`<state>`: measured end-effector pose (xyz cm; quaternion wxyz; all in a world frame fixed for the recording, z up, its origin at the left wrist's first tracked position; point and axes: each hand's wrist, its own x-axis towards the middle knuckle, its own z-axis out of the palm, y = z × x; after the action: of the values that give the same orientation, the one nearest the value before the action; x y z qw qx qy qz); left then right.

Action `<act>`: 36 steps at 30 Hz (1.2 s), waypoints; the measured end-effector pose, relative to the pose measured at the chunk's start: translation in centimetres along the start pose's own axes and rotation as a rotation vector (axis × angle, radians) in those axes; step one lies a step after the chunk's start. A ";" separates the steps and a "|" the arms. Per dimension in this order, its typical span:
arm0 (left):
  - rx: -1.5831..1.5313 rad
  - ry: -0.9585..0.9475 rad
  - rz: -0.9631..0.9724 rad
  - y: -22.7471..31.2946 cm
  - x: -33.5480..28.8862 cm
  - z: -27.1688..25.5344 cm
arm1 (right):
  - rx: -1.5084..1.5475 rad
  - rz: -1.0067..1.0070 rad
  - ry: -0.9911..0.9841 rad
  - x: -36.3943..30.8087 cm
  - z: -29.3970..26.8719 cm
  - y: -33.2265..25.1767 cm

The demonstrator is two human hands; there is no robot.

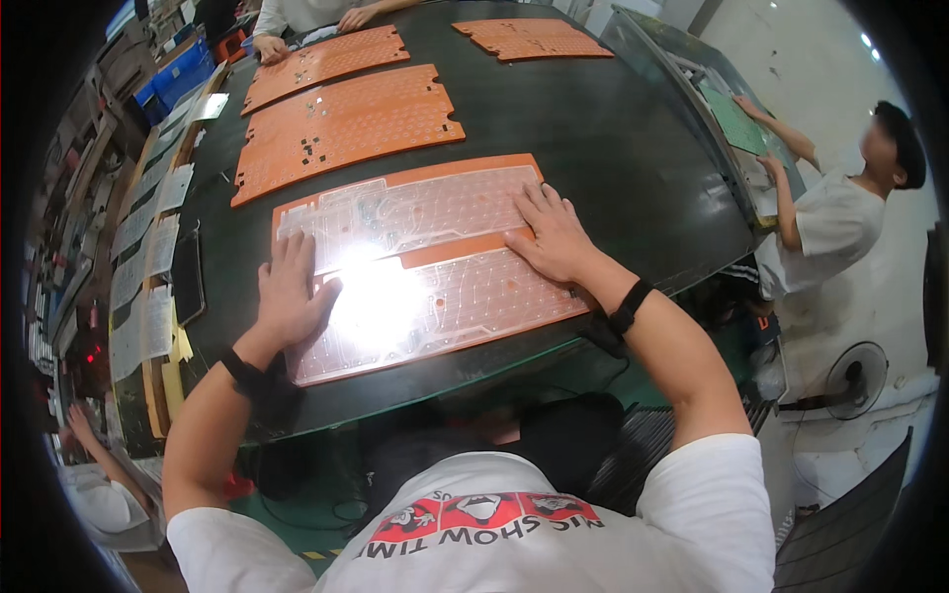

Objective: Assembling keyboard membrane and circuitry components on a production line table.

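The left hand [289,296] and the right hand [554,235] rest at opposite ends of two clear sheets, the far sheet [445,208] and the near sheet [494,296], which lie on an orange board [494,165] at the person's edge of the dark table [613,128]; both hands look unclenched, fingers spread and palms down, grasping nothing; the step in hand seems to be steadying or smoothing the sheets, and the next move likely calls for light, even pressure so neither sheet slides; a bright glare covers part of both sheets, so I cannot tell how flat they sit there; just beyond lies a second orange board [346,114] with small dark pieces on it, which leaves little room on that side; farther off, a co-worker's hand [269,47] touches a third orange board [331,64]; papers [158,267] line the left side.
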<state>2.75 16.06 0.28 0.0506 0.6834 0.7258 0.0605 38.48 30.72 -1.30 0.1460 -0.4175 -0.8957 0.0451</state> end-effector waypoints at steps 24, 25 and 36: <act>-0.149 -0.077 0.383 20.6 13.5 3.9 | -0.151 0.142 0.011 2.9 0.8 2.4; -0.159 -0.065 0.399 21.4 13.2 4.1 | -0.190 0.156 -0.038 2.3 0.8 3.0; -0.046 0.009 0.472 16.5 11.3 4.2 | -0.123 0.308 -0.119 -1.0 -1.8 3.5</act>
<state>18.99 28.37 -1.18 0.0473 0.8326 0.5445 0.0899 42.23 32.17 -0.50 0.0583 -0.5545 -0.8293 0.0368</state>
